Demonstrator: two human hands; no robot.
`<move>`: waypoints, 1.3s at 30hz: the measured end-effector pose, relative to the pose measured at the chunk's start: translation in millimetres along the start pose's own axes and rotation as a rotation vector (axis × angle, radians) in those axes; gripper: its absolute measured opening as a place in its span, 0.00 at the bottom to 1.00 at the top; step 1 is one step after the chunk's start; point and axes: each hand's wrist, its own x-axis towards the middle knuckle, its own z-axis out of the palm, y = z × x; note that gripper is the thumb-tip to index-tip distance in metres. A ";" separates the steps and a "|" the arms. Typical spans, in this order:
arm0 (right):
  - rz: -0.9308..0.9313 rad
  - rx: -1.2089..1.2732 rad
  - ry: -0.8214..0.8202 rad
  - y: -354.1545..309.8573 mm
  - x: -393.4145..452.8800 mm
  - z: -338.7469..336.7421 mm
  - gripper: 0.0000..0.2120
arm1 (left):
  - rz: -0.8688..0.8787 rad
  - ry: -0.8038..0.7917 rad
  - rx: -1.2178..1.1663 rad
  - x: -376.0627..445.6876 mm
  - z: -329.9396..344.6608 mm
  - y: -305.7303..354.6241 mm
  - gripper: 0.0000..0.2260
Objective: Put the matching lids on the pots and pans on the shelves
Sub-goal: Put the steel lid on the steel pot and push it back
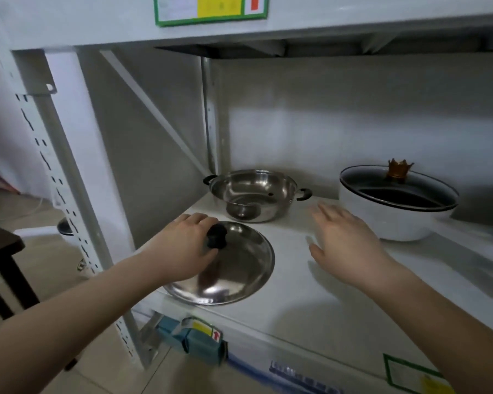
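A steel lid [239, 268] with a black knob [216, 236] lies on the white shelf [310, 302] near its front left edge. My left hand [182, 245] curls around that knob. Behind the lid stands an uncovered steel pot [254, 194] with two black side handles. To the right, a white pot [393, 223] carries a glass lid [396, 189] topped by a gold crown knob [399, 167]. My right hand [347, 240] hovers flat, fingers spread, above the shelf between the steel lid and the white pot, holding nothing.
A white upright post [69, 172] with slots and a diagonal brace frame the shelf's left side. Another shelf [296, 27] sits overhead with a green-bordered label [211, 8]. A dark stool [0, 257] stands on the tiled floor at left.
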 end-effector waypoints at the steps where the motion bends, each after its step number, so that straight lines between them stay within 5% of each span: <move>1: 0.009 -0.005 -0.007 -1.4 4.2 3.8 0.32 | -0.001 -0.003 -0.007 5.2 5.7 -5.7 0.25; 16: -0.032 0.058 -0.007 -78.4 65.9 50.5 0.29 | -0.254 -0.013 -0.444 138.7 25.3 -84.5 0.18; 20: -0.091 0.131 0.091 -109.7 83.4 60.9 0.22 | -0.457 -0.001 -0.662 190.6 40.9 -107.4 0.19; 24: -0.083 0.143 0.109 -130.2 98.3 71.7 0.25 | -0.476 0.008 -0.927 216.2 55.1 -111.8 0.17; 27: -0.083 0.093 0.067 -138.7 104.6 79.7 0.27 | -0.536 -0.023 -1.160 227.2 65.2 -116.1 0.04; 33: -0.123 0.114 0.062 -143.3 113.9 90.5 0.23 | -0.605 -0.040 -1.472 243.3 87.6 -118.5 0.04; 39: -0.170 0.142 0.063 -135.7 107.6 81.6 0.19 | -0.633 0.180 -1.577 256.5 98.1 -120.5 0.11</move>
